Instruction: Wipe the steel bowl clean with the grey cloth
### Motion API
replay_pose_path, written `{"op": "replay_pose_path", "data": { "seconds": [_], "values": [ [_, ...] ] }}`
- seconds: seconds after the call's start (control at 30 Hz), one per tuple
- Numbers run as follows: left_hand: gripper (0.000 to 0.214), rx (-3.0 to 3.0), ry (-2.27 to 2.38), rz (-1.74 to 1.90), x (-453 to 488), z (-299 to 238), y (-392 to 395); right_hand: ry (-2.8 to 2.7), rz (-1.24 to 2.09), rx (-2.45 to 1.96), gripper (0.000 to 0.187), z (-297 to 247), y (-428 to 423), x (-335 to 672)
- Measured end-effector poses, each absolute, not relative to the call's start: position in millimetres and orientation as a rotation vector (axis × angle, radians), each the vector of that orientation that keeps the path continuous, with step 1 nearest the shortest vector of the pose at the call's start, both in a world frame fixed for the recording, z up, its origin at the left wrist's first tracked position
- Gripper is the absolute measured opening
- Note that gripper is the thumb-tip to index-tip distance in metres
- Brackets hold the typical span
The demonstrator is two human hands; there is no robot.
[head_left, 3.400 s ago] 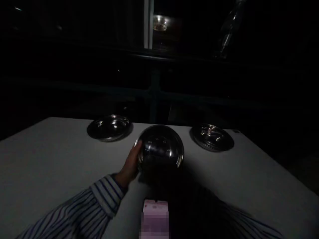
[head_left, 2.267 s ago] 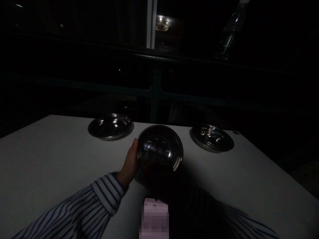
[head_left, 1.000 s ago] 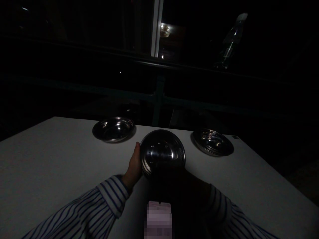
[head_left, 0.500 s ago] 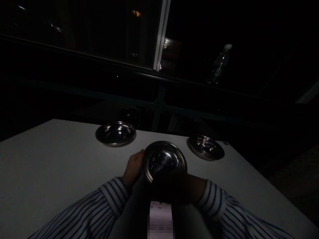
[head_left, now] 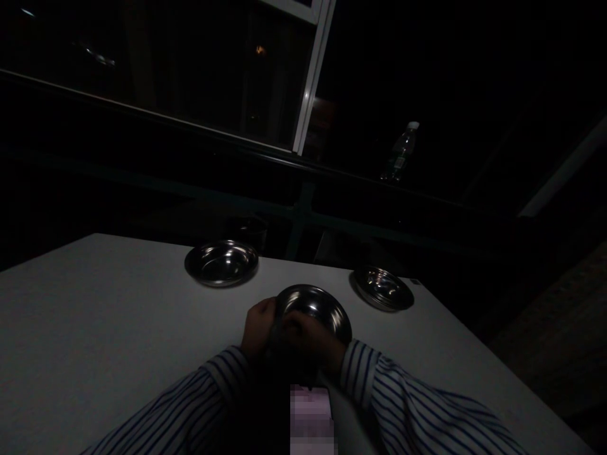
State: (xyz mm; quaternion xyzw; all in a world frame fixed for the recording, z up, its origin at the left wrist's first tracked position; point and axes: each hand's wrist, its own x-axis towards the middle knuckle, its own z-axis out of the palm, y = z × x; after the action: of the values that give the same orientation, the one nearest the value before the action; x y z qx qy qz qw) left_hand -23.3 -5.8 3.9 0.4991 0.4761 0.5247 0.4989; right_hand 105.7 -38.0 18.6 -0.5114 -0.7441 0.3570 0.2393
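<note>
A shiny steel bowl (head_left: 332, 306) is tilted toward me above the near part of the white table. My left hand (head_left: 258, 325) grips its left rim, with the fingers partly out of sight behind it. Across the bowl's inside lies my right hand (head_left: 310, 338), closed, its curled fingers close to the left wall. Deep shadow hides whatever that hand may hold; a dark patch hangs below it.
Shallow steel dishes stand on the white table (head_left: 142, 316): one dish (head_left: 220, 264) back left, another stacked-looking dish (head_left: 383, 289) back right. Beyond are a window frame (head_left: 308, 95) and a plastic bottle (head_left: 401, 155). A lit phone-like screen (head_left: 310, 407) glows below my hands.
My right hand has moved left and up, from the bowl's lower right into its inside. The bowl's tilt has altered slightly, and the camera view has shifted. My left hand stays on the rim.
</note>
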Motion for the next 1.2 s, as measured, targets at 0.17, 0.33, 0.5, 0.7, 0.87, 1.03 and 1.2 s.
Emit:
{"op": "replay_pose_path", "data": {
  "seconds": [0.17,0.33,0.5,0.7,0.87,1.03,1.2],
  "values": [
    [0.022,1.197,1.156,1.291,-23,1,-4,-2.177,1.043,-1.357,0.016,32,-47,121],
    [0.02,1.176,1.179,1.264,-20,4,-3,-2.173,0.991,-1.406,0.016,30,-42,113],
    [0.031,1.203,1.119,1.194,-23,9,-1,-1.997,0.787,-1.569,0.013,21,-26,87],
    [0.035,1.291,1.136,1.215,-20,0,4,-1.881,0.623,-1.681,0.015,23,-14,91],
    [0.034,1.303,1.199,1.278,-17,-7,6,-1.908,0.591,-1.704,0.012,27,-2,97],
    [0.03,1.317,1.262,1.305,-17,-7,6,-2.085,0.652,-1.635,0.013,29,-3,100],
    [0.031,1.325,1.274,1.306,-15,-6,7,-2.224,0.688,-1.567,0.015,29,-5,100]
  ]
}}
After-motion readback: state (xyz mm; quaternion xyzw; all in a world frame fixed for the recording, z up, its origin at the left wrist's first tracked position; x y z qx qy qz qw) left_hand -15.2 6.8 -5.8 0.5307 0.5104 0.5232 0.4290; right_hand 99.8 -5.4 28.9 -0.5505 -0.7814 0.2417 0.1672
